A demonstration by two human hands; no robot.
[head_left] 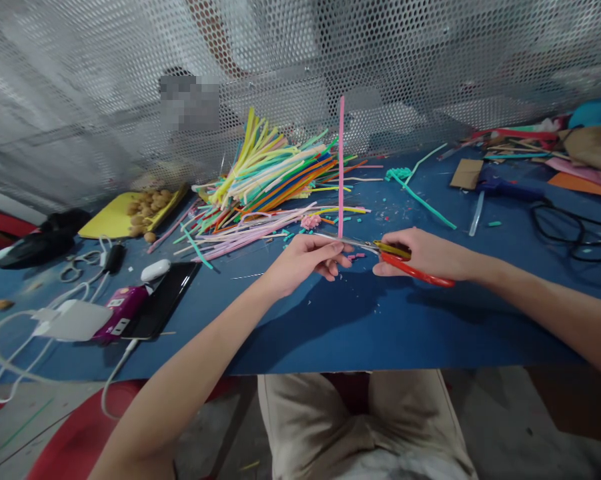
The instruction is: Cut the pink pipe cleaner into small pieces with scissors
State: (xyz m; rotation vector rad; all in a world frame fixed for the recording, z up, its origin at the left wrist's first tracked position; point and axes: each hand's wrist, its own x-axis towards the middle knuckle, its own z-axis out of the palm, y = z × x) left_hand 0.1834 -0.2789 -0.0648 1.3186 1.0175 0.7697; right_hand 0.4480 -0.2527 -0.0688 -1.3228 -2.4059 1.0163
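My left hand (313, 260) pinches the lower end of a long pink pipe cleaner (341, 167), which stands nearly upright above my fingers. My right hand (413, 253) is closed round the scissors (417, 270), which have red and yellowish handles. Their metal blades point left and reach the pink stem at my left fingertips. Small pink cut bits (356, 256) lie on the blue table between my hands. Just behind my left hand is a small pink fuzzy cluster (310, 221).
A big pile of coloured pipe cleaners (275, 173) lies at the back. Right of it are a teal piece (399, 175) and a glue gun (510, 188) with a black cord. At left are a yellow tray (107, 217) of brown balls, a black phone (167, 300) and a white charger (75, 320).
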